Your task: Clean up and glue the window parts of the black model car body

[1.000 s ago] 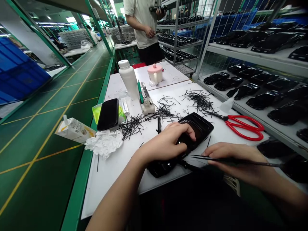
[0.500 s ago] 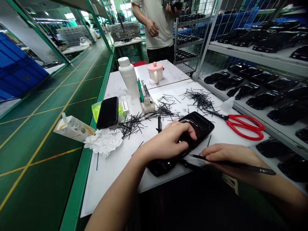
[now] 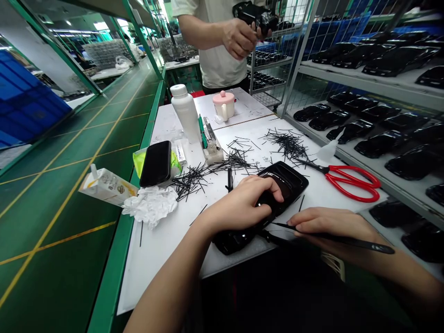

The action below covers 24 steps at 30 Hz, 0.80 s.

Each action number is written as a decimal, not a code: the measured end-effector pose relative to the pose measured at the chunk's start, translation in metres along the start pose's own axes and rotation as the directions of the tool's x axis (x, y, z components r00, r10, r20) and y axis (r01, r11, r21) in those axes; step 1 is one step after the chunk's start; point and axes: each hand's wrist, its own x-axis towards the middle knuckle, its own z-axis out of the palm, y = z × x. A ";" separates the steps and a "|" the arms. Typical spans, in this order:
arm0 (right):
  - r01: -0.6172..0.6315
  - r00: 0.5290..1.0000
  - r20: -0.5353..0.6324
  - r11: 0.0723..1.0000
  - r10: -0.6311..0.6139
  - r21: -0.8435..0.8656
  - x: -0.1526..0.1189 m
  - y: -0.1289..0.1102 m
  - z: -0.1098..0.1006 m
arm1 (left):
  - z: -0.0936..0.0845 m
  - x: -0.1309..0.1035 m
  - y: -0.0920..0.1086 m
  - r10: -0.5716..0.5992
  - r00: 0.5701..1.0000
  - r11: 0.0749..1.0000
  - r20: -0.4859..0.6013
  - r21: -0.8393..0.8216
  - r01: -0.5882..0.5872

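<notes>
Across a glossy black model car [image 3: 293,181] on the white tabletop lies my left hand [image 3: 247,203], its fingers curled over the roof and holding it. My right hand [image 3: 322,220] grips black tweezers [image 3: 362,242] in a pinch. The tweezer tips point at the near side of the car, close to its edge; whether they touch it I cannot tell. A single thin black strip [image 3: 301,203] lies between the car and my right hand. Red-handled scissors [image 3: 329,170] rest open just beyond that hand. Part of the car is hidden under my left hand.
Piles of thin black strips [image 3: 289,144] spread behind the car. To the left are a phone [image 3: 156,163], crumpled tissue [image 3: 151,206], a drink carton [image 3: 106,186] and a white bottle [image 3: 186,113]. A rack [image 3: 347,81] of black model cars stands right. A co-worker [image 3: 222,60] stands opposite.
My hands, the tweezers and the car stay almost still. The co-worker opposite has leaned in and raised a lowered hand to the black object in the other hand.
</notes>
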 end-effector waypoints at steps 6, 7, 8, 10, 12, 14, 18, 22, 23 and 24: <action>-0.054 0.985 -0.161 0.997 0.061 0.048 -0.008 -0.002 0.001 | -0.001 0.000 0.004 0.043 0.999 0.999 0.014 0.030 -0.043; -0.078 0.969 -0.229 0.993 0.096 0.086 -0.009 -0.003 0.001 | -0.001 0.000 0.005 0.054 0.998 0.998 0.014 0.031 -0.055; -0.096 0.946 -0.296 0.987 0.132 0.132 -0.011 -0.003 0.002 | -0.001 0.000 0.006 0.063 0.998 0.998 0.014 0.028 -0.063; -0.125 0.892 -0.401 0.965 0.211 0.231 -0.012 -0.003 0.003 | -0.001 0.001 0.007 0.071 0.997 0.997 0.008 0.013 -0.071; -0.148 0.848 -0.450 0.939 0.282 0.310 -0.012 -0.001 0.004 | 0.000 0.002 0.008 0.079 0.997 0.997 0.005 -0.009 -0.079; -0.162 0.837 -0.440 0.915 0.326 0.370 -0.012 0.003 0.005 | 0.001 0.003 0.007 0.083 0.997 0.996 0.001 -0.028 -0.083; -0.162 0.831 -0.408 0.867 0.377 0.471 -0.012 0.013 0.006 | 0.003 0.005 0.004 0.072 0.997 0.996 -0.013 -0.053 -0.072; -0.169 0.788 -0.420 0.815 0.449 0.554 -0.012 0.015 0.010 | 0.006 0.005 0.004 0.034 0.998 0.998 -0.048 -0.055 -0.036; -0.175 0.770 -0.425 0.798 0.476 0.576 -0.011 0.014 0.011 | 0.006 0.005 0.005 0.028 0.998 0.998 -0.054 -0.053 -0.031; -0.181 0.754 -0.427 0.783 0.499 0.595 -0.011 0.013 0.012 | 0.006 0.005 0.005 0.025 0.998 0.998 -0.058 -0.050 -0.028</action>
